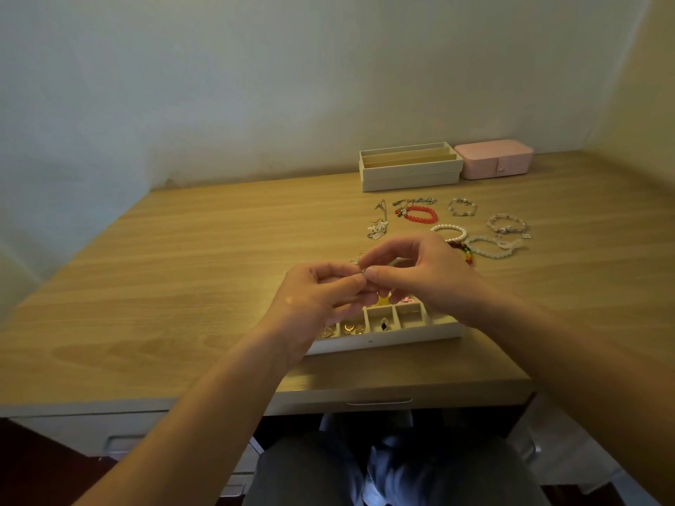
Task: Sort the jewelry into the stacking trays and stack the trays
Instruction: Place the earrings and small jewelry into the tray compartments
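My left hand (321, 294) and my right hand (420, 272) meet above the near tray, and both pinch a small silver earring (362, 271) between their fingertips. Below them lies a white compartment tray (387, 336) with gold pieces (352, 328) and a dark piece (383, 326) in its cells; much of it is hidden by my hands. Two stacked white trays (409, 173) with long slots stand at the back. Loose on the table are a red bead bracelet (420, 214), a white pearl bracelet (451, 231), silver chains (378, 224) and several more bracelets (507, 226).
A shut pink jewelry box (495, 158) sits to the right of the stacked trays, against the wall. The wooden desk (201, 268) stretches bare to the left. Its front edge has a drawer handle (378, 401), and my lap is below.
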{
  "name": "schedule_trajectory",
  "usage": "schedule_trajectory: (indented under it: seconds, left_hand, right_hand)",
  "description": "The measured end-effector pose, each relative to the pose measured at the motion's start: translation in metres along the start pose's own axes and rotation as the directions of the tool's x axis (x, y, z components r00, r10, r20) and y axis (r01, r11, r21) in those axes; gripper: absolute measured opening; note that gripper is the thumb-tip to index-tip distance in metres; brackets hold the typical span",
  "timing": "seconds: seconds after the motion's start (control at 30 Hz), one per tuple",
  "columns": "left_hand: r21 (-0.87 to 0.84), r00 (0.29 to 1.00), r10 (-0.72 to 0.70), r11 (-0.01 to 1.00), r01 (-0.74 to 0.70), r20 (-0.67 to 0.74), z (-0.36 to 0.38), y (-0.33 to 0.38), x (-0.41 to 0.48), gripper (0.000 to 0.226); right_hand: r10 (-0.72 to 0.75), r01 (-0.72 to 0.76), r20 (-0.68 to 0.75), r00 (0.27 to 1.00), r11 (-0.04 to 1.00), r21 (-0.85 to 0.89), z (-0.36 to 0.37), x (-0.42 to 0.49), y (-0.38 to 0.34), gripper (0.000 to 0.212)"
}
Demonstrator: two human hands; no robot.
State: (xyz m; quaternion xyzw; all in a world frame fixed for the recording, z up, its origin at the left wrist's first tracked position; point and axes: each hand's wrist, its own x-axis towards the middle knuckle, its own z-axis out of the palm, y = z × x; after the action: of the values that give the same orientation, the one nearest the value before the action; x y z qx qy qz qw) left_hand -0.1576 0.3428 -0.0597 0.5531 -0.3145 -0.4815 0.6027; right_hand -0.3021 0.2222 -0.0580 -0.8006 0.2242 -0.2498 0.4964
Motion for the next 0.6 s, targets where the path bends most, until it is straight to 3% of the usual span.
schedule_trajectory:
  seconds: [0.17, 0.33, 0.6]
  left_hand:
    - [-0.013, 0.998, -0.053, 0.999, 0.053, -0.018, -0.003, -0.004, 0.001, 0.006]
    - [0.039, 0.998, -0.051, 0.998, 0.052, -0.044, -0.005, -0.006, -0.001, 0.023]
    - [0.434, 0.968, 0.174, 0.897, -0.080, -0.181, -0.016, -0.011, 0.006, 0.010]
  right_hand:
    - [-0.034, 0.045, 0.068, 0.997, 0.987, -0.157, -0.004, 0.003, -0.006, 0.010]
    - [0.121, -0.105, 0.104, 0.987, 0.983, -0.154, -0.006, 0.006, -0.008, 0.010]
    - [0.355, -0.324, 0.065, 0.933, 0.903, -0.282, 0.000, 0.010, -0.008, 0.014]
